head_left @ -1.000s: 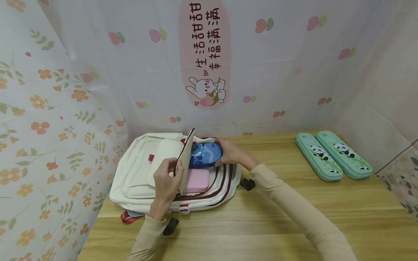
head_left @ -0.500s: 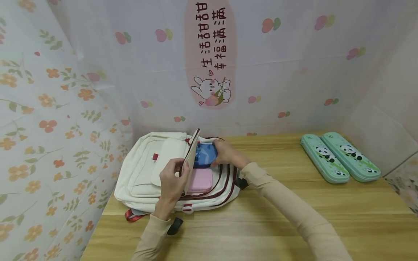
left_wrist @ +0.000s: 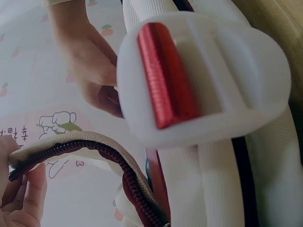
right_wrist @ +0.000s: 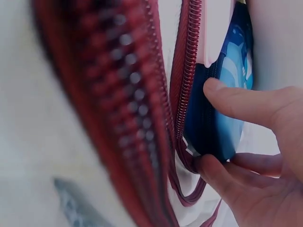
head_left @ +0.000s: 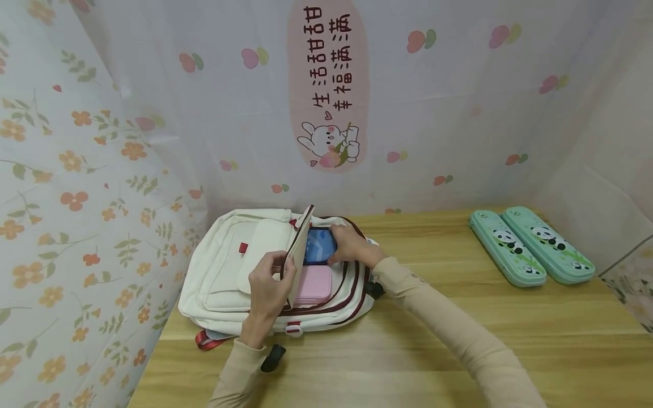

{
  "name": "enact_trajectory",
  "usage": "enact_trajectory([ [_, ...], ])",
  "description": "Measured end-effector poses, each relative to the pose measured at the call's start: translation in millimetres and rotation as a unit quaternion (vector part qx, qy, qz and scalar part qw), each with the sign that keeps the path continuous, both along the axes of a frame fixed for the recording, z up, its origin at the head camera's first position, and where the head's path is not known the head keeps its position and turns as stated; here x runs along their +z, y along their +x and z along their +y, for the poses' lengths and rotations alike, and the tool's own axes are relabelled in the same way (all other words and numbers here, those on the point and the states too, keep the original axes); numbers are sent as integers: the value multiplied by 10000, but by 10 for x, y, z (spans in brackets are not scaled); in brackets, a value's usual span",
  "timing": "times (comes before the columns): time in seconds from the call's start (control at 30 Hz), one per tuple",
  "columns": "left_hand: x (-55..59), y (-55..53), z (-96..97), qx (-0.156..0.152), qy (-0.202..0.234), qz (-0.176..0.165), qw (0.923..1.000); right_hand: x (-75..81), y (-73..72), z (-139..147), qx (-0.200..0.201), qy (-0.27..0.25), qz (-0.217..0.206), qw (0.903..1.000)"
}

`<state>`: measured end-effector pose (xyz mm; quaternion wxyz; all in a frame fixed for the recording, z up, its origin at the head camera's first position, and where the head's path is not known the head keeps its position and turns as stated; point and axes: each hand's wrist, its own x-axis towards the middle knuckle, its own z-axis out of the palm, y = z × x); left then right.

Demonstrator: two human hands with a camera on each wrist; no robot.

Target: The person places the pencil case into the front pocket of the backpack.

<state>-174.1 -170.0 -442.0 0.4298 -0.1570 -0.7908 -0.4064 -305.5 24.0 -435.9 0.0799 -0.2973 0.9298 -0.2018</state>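
Observation:
A cream backpack (head_left: 219, 277) with dark red zips lies on the wooden table, its zipped compartment unzipped. My left hand (head_left: 267, 286) pinches the edge of the raised front flap (head_left: 301, 252) between thumb and fingers; the left wrist view shows that zip edge (left_wrist: 90, 140) bent up in an arc. Inside the compartment, a blue pencil case (head_left: 320, 247) lies beside a pink case (head_left: 314, 283). My right hand (head_left: 351, 245) holds the outer end of the blue one, thumb on one side and fingers at the other in the right wrist view. The flap hides its far end.
Two mint-green panda pencil cases (head_left: 507, 247) (head_left: 548, 245) lie side by side at the table's right. Patterned cloth (head_left: 433, 113) hangs behind and to the left. A white strap buckle (left_wrist: 255, 71) fills much of the left wrist view.
My right hand has moved left with the blue pencil case, which now sits deeper behind the flap. The left hand keeps holding the flap up. The head view has shifted slightly.

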Motion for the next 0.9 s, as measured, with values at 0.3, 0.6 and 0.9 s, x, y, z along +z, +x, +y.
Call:
enact_trajectory([
  [0.3,-38,15,11,64,7,19,10000,52,58,129,0,63,-216,9997],
  [0.6,-52,23,22,35,-56,-7,10000,115,111,365,-44,-395,-179,9990],
  [0.9,-91,41,47,-22,79,47,10000,95,172,750,-164,-708,296,9969],
])
